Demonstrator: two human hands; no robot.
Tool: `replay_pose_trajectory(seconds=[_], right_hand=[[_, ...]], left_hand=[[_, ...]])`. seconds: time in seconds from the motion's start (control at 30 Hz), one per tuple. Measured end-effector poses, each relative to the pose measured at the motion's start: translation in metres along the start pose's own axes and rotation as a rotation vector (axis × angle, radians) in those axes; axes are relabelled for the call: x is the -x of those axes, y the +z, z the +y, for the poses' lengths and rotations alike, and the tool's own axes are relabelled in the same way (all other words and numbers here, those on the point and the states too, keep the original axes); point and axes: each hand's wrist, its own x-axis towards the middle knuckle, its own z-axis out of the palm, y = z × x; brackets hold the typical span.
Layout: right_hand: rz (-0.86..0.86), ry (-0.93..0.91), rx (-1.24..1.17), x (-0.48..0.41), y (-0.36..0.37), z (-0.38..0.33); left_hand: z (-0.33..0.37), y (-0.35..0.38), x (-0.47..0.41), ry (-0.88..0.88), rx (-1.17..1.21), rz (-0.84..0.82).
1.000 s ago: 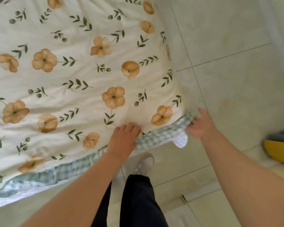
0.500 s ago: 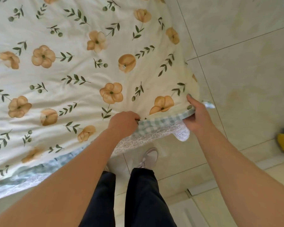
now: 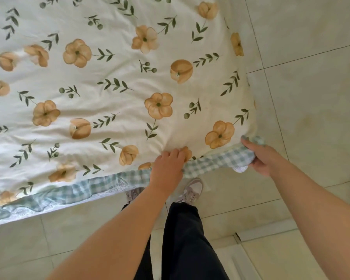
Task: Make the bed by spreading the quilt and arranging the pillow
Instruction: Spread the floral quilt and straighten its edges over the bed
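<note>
Plainly, both hands are closed on cloth: the left hand point(image 3: 167, 168) curls its fingers over the near edge of the quilt point(image 3: 113, 102), and the right hand point(image 3: 260, 157) grips the corner of its green checked border point(image 3: 214, 161), which runs taut between the two. Beyond and to the left of the hands the cream quilt with orange flowers lies spread over the bed. Below the hands are dark trousers point(image 3: 186, 239) and pale shoes point(image 3: 192, 188) on the tiled floor point(image 3: 311, 98).
</note>
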Motion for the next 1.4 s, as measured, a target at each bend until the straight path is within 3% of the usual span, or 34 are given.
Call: replay_pose_trajectory(seconds=[0.1, 0.23, 0.37, 0.53, 0.6, 0.7, 0.77, 0.87, 0.97, 1.1, 1.17, 1.2, 1.23, 1.33, 1.4], right_hand=[[-0.031, -0.004, -0.037, 0.006, 0.000, 0.006], [-0.097, 0.007, 0.025, 0.022, 0.029, 0.028], [-0.012, -0.060, 0.041, 0.027, 0.055, 0.043], [0.056, -0.134, 0.092, 0.033, 0.030, 0.046], [0.124, -0.122, 0.042, 0.033, 0.017, 0.059], [0.271, -0.071, -0.097, 0.030, 0.018, 0.061], [0.391, -0.108, 0.011, 0.025, 0.022, 0.048], [0.496, -0.375, 0.356, 0.023, 0.025, 0.013], [0.409, -0.704, 0.541, 0.017, 0.043, -0.034], [0.380, -1.145, 0.685, 0.008, 0.081, -0.094], [0.401, -1.265, 0.802, -0.013, 0.079, -0.101], [0.352, -1.219, 0.858, -0.033, 0.073, -0.094], [0.252, -1.054, 0.900, -0.055, 0.063, -0.086], [-0.051, -0.190, 0.975, -0.118, 0.019, -0.062], [-0.061, 0.091, 1.225, -0.127, -0.007, -0.070]], left_hand=[[-0.008, 0.005, 0.014, 0.186, -0.061, 0.095], [-0.032, 0.007, 0.033, 0.018, -0.053, -0.029], [-0.034, 0.010, 0.035, 0.035, -0.108, -0.112], [-0.009, 0.005, 0.034, -0.223, 0.189, -0.259], [0.002, 0.004, 0.042, -0.246, 0.172, -0.301], [0.001, -0.012, 0.033, -0.158, 0.066, -0.366], [0.005, -0.025, 0.012, -0.002, 0.076, -0.289], [0.028, -0.041, -0.029, 0.087, 0.191, 0.020], [0.043, -0.052, -0.077, 0.050, 0.245, 0.278], [0.042, -0.065, -0.133, -0.063, 0.244, 0.377], [0.037, -0.066, -0.155, -0.084, 0.225, 0.369], [0.034, -0.065, -0.164, -0.074, 0.214, 0.359], [0.030, -0.065, -0.173, -0.056, 0.202, 0.343], [0.019, -0.065, -0.200, -0.034, 0.184, 0.256], [0.015, -0.067, -0.209, -0.022, 0.142, 0.223]])
